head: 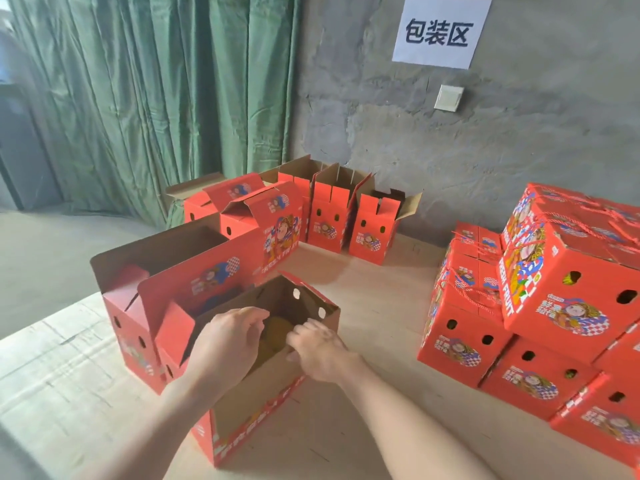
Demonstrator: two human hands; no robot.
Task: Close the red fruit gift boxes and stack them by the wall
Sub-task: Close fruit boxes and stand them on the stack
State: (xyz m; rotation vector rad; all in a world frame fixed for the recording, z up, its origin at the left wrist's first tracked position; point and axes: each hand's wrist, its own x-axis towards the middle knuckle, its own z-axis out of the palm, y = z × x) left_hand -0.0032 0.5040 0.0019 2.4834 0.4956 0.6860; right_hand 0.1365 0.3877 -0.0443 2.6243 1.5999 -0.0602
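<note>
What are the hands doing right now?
Left hand: over the open box, grip cannot be told.
Right hand: grips that box's front flap.

The stack of closed boxes (568,299) runs off the right edge. The left hand (228,341) and right hand (320,351) hide most of the inside of the open box (252,407) and whatever their fingertips touch.

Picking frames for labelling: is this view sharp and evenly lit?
Head view: soft, even light, no glare; left hand and right hand slightly blurred over the open red cardboard gift box; stacked closed red boxes lean and bow at the right edge; white paper sign legible.
</note>
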